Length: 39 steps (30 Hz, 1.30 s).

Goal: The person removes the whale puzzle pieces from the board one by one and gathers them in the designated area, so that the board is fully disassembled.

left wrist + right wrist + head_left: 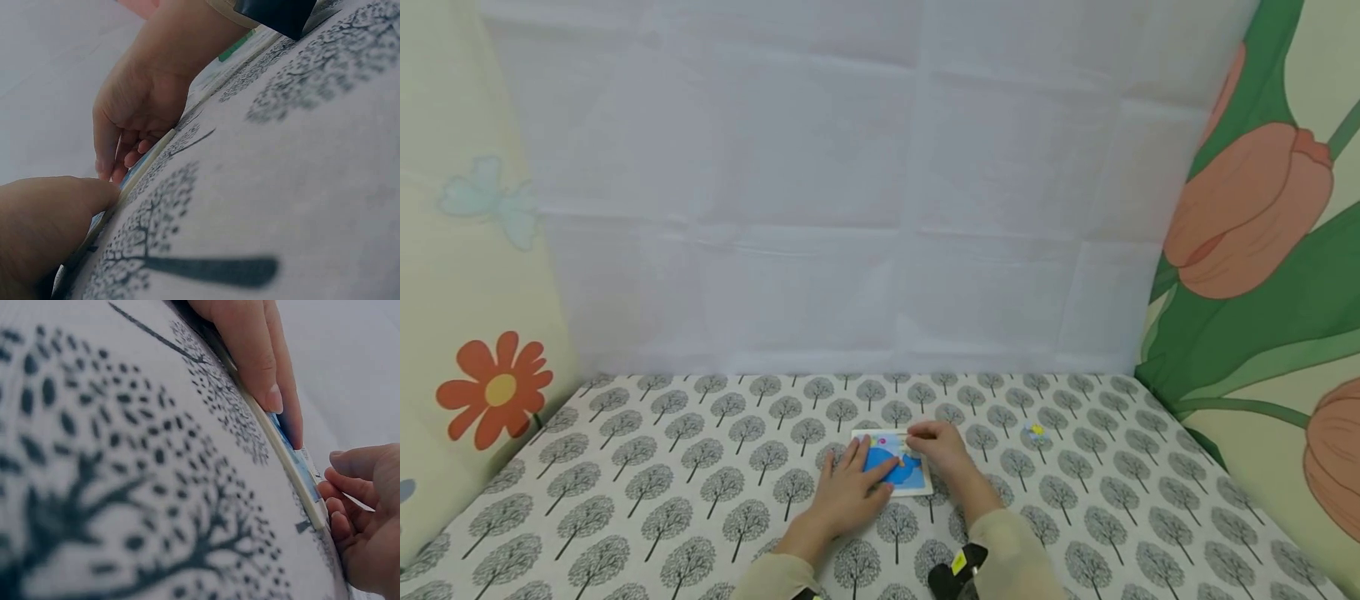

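Observation:
A flat board with a white rim [913, 493] and a blue picture lies on the patterned cloth, in front of me. My left hand [850, 492] rests on its left part with fingers spread across the picture. At the board's upper right my right hand [942, 450] has its fingers bent, thumb and forefinger close together at the edge. In the right wrist view, the right hand [369, 512] is beside the board's end [317, 515]; whether a small thing sits between its fingertips I cannot tell. The left wrist view shows the right fingers low over the board, near the left thumb [100, 194].
A small yellow and blue piece [1035, 431] lies on the cloth, right of the board. Tree-print cloth [700, 483] covers the table. Behind it hangs a white sheet [820, 208], with flower-painted walls on both sides.

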Available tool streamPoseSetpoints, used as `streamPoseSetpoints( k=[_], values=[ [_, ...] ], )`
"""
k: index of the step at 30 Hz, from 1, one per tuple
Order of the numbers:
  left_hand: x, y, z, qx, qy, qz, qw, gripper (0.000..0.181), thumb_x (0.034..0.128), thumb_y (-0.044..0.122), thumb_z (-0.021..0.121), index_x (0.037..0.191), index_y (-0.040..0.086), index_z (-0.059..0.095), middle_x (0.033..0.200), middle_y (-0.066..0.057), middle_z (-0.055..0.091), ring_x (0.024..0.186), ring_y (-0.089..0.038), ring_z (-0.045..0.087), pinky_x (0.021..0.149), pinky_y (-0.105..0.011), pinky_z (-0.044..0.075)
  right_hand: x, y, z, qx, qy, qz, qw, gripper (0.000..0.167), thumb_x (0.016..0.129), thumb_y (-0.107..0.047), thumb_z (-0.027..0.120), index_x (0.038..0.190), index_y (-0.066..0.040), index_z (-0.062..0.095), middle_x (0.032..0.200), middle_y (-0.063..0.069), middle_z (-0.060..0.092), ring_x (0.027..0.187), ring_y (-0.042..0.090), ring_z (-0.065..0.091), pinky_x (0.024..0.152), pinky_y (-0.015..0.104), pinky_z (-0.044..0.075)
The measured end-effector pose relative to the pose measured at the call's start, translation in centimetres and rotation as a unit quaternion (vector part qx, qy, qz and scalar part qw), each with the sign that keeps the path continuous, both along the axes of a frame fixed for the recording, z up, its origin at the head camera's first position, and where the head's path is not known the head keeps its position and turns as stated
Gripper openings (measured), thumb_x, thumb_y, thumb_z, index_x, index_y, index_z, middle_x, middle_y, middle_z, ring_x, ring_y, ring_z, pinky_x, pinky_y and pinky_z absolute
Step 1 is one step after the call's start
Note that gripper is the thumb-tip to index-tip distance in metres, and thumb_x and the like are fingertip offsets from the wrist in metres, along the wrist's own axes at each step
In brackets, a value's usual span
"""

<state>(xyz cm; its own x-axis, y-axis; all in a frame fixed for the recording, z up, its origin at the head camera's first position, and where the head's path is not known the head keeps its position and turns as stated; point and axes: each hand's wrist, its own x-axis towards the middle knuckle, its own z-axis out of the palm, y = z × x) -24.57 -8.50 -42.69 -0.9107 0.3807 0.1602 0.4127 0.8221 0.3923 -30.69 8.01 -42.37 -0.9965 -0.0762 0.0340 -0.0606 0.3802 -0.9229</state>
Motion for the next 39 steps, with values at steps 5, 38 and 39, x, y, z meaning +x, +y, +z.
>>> streamPoseSetpoints(
  k=[5,38,39],
  values=[
    [0.0,-0.1,-0.1,0.001,-0.003,-0.001,1.0000,0.041,0.0903,0.037,0.039,0.129,0.021,0.044,0.138,-0.021,0.018,0.126,-0.035,0.010,0.095,-0.059,0.003,-0.2,-0.3,0.1,0.039,-0.008,-0.018,0.9990,0.015,0.078,-0.012,0.062,0.090,-0.005,0.066,0.087,0.003,0.060,0.084,0.020,0.054,0.075,0.035,0.044],
    [0.1,-0.1,0.2,0.006,-0.015,0.003,0.9999,0.042,0.0891,0.037,0.041,0.128,0.021,0.046,0.138,-0.021,0.018,0.126,-0.034,0.012,0.095,-0.058,0.004,0.3,-0.6,0.8,0.101,0.009,0.017,0.9947,0.014,0.077,-0.012,0.061,0.088,-0.007,0.067,0.088,0.006,0.060,0.079,0.021,0.055,0.065,0.035,0.047],
    [0.1,-0.1,0.2,0.005,-0.015,0.004,0.9999,0.042,0.0891,0.037,0.041,0.128,0.021,0.046,0.138,-0.020,0.018,0.126,-0.034,0.012,0.095,-0.058,0.004,0.3,-0.6,0.8,0.105,0.010,0.017,0.9943,0.013,0.077,-0.012,0.061,0.088,-0.007,0.067,0.088,0.005,0.060,0.078,0.020,0.055,0.065,0.035,0.047]
  ],
)
